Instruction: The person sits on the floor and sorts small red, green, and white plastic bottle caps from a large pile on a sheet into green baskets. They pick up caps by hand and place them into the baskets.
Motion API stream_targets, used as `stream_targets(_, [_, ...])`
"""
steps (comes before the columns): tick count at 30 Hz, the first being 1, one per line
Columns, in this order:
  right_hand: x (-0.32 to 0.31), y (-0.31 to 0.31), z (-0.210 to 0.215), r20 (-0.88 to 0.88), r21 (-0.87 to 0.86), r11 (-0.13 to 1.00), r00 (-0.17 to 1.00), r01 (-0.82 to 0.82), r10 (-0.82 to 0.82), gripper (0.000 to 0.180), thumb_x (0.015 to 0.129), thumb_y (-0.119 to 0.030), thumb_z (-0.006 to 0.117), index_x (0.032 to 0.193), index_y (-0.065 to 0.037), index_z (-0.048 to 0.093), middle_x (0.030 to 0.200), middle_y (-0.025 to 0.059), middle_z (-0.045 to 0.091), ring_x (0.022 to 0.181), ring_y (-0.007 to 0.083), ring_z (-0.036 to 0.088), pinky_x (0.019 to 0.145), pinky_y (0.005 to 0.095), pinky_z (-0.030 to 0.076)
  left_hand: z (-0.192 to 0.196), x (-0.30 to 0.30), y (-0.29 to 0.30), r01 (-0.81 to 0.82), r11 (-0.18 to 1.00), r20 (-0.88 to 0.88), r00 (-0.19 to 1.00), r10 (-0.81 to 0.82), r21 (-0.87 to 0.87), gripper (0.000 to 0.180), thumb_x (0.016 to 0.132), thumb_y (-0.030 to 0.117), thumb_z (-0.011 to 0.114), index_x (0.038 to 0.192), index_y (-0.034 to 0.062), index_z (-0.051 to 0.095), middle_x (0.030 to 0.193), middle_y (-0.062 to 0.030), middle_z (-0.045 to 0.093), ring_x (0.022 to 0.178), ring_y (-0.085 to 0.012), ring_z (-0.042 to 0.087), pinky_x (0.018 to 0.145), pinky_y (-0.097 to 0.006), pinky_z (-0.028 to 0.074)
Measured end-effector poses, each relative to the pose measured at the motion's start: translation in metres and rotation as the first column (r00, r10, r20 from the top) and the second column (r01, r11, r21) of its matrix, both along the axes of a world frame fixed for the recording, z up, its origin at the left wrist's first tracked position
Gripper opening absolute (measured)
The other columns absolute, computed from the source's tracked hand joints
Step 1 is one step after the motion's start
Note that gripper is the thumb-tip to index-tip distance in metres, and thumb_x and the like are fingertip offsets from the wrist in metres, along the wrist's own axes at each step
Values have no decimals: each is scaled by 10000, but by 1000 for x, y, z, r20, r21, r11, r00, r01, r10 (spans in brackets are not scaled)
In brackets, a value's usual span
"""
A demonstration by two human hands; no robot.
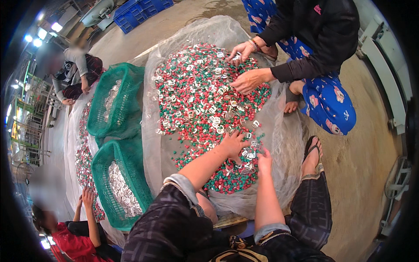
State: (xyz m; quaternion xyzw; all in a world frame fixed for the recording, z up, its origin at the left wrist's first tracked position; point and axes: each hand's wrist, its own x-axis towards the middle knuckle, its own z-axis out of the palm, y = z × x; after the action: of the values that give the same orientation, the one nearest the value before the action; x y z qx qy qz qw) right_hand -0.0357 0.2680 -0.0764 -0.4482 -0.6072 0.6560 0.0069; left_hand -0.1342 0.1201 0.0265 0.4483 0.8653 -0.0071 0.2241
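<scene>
Mesh sheet [283, 144] (perhaps netting) bears pellets [196, 96].

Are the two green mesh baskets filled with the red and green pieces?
No, both green mesh baskets hold only silvery metal pieces; the red and green pieces lie on the clear sheet.

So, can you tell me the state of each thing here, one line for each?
left hand: open, fingers spread on the pile
right hand: on the pile, grip unclear
pile of red, green and white pieces: spread loose on clear sheet
near green basket: part filled with silvery pieces
far green basket: part filled
</scene>
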Motion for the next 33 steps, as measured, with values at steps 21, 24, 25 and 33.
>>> stream_targets(21, [5, -30, 29, -14, -153, 944, 955, -294, 295, 485, 698, 58, 554, 1159, -39, 440, 715, 73, 606, 670, 147, 600, 577, 269, 457, 9, 56, -129, -647, 671, 422, 756, 500, 362, 353, 686, 41, 665, 1031, 71, 598, 971, -113, 619, 851, -277, 614, 769, -357, 492])
stream_targets(24, [3, -31, 30, 29, -53, 953, 954, -298, 299, 509, 687, 17, 575, 1179, -59, 467, 706, 70, 601, 670, 158, 596, 609, 281, 465, 1, 51, -132, -633, 698, 305, 774, 556, 335, 338, 706, 78, 659, 1038, 73, 598, 957, -116, 614, 861, -285, 606, 759, -369, 490])
stream_targets(25, [3, -31, 28, 42, -27, 950, 950, -310, 311, 506, 685, 10, 582, 1174, -70, 481, 702, 67, 600, 666, 154, 593, 615, 284, 466, -4, 50, -131, -587, 737, 248, 810, 532, 335, 331, 731, 103, 643, 1058, 88, 595, 977, -120, 600, 873, -293, 599, 761, -380, 485])
stream_targets(33, [7, -35, 25, 136, 294, 748, 801, -595, 584, 515, 670, -129, 716, 1158, -137, 549, 609, 17, 569, 578, 134, 558, 593, 305, 455, -31, 51, -104, -343, 880, 133, 939, 316, 328, 375, 728, 125, 650, 1092, 136, 560, 940, -113, 533, 982, -305, 529, 801, -373, 467])
